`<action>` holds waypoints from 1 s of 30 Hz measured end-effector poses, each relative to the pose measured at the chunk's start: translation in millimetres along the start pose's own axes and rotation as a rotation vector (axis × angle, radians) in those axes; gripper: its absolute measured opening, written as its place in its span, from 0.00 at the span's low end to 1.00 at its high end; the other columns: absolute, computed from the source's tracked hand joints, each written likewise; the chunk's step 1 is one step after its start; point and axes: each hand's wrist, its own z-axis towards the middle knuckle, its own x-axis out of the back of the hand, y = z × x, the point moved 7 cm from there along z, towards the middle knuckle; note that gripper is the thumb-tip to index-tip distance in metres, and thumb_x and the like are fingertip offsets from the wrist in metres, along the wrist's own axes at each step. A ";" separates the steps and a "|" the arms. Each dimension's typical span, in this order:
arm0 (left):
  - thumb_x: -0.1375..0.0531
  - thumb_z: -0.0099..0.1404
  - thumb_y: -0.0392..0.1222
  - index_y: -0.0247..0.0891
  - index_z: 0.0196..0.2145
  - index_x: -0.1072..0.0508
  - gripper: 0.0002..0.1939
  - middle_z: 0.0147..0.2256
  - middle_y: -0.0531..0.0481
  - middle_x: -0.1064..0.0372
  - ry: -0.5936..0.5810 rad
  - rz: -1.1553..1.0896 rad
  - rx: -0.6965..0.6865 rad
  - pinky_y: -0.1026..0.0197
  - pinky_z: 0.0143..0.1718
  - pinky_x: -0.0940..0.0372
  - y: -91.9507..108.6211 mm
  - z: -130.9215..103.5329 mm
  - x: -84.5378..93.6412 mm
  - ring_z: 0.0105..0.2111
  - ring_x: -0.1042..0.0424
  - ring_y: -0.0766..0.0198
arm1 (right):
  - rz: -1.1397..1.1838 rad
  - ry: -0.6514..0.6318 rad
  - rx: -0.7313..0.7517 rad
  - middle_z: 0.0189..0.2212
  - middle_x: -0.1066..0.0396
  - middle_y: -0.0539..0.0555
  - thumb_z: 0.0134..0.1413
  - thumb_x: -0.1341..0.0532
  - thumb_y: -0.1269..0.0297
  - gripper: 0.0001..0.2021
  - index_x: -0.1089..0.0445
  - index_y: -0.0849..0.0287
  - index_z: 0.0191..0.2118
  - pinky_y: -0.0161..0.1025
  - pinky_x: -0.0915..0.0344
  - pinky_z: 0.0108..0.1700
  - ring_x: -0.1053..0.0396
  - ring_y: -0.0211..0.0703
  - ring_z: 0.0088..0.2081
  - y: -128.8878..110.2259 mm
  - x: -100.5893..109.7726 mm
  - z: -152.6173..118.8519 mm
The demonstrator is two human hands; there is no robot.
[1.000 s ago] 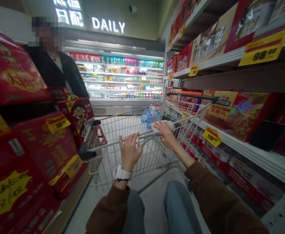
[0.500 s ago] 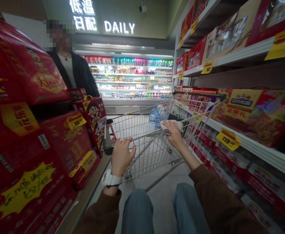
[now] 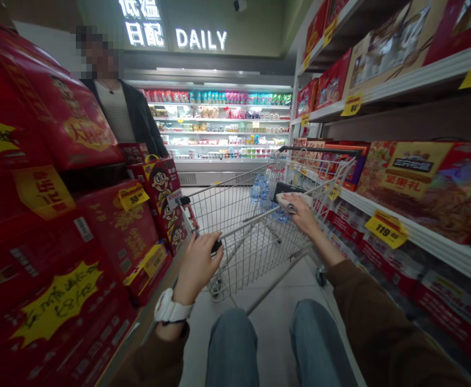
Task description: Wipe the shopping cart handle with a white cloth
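A metal wire shopping cart (image 3: 251, 252) stands turned sideways in front of my knees. My left hand (image 3: 198, 263), with a white watch (image 3: 173, 307) on its wrist, is at the cart's near left corner. Its fingers are apart and lie over a dark corner piece (image 3: 216, 245). My right hand (image 3: 303, 214) presses a folded white cloth (image 3: 290, 201) on the cart's top rim, its fingers closed over it. Behind the cloth, a dark panel (image 3: 286, 189) hangs at the cart's far side.
Stacked red gift boxes (image 3: 114, 231) crowd the left side. Shelves (image 3: 421, 226) with boxes and price tags line the right. A person (image 3: 118, 110) stands behind the left stack. Water bottles (image 3: 259, 189) and a lit fridge display (image 3: 223, 126) are beyond the cart.
The cart has turned slightly, and its left corner has come nearer under my left hand. My right hand has moved a little right and up with the cloth. The person remains at the left.
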 end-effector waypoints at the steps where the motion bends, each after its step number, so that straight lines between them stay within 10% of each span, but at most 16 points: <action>1: 0.48 0.69 0.43 0.37 0.53 0.31 0.18 0.50 0.44 0.26 -0.002 -0.018 -0.018 0.39 0.66 0.49 1.1 -1.1 -0.9 0.52 0.29 0.55 | 0.000 0.011 -0.009 0.60 0.32 0.54 0.44 0.46 0.79 0.32 0.29 0.54 0.57 0.62 0.53 0.69 0.43 0.52 0.66 0.1 -1.8 0.0; 11: 0.45 0.64 0.39 0.36 0.55 0.34 0.21 0.46 0.44 0.28 0.042 -0.009 -0.083 0.41 0.68 0.49 46.5 -0.1 -15.6 0.50 0.29 0.54 | 0.093 -0.077 0.153 0.61 0.33 0.53 0.43 0.48 0.81 0.34 0.32 0.55 0.59 0.56 0.53 0.70 0.45 0.47 0.67 -93.8 -46.0 -34.1; 21: 0.54 0.73 0.43 0.38 0.63 0.42 0.23 0.61 0.42 0.36 0.003 -0.079 -0.082 0.42 0.68 0.50 41.8 -12.1 -27.6 0.66 0.44 0.54 | 0.078 -0.035 0.003 0.57 0.29 0.53 0.40 0.48 0.82 0.33 0.27 0.55 0.54 0.59 0.51 0.69 0.41 0.50 0.65 -45.6 -19.6 -16.4; 30: 0.51 0.73 0.46 0.36 0.68 0.52 0.30 0.66 0.39 0.44 0.017 -0.106 -0.080 0.39 0.68 0.51 52.3 -10.5 -42.5 0.70 0.54 0.51 | 0.159 -0.142 0.201 0.61 0.34 0.51 0.42 0.48 0.82 0.36 0.32 0.53 0.60 0.55 0.52 0.70 0.45 0.45 0.68 -124.6 -50.9 -50.4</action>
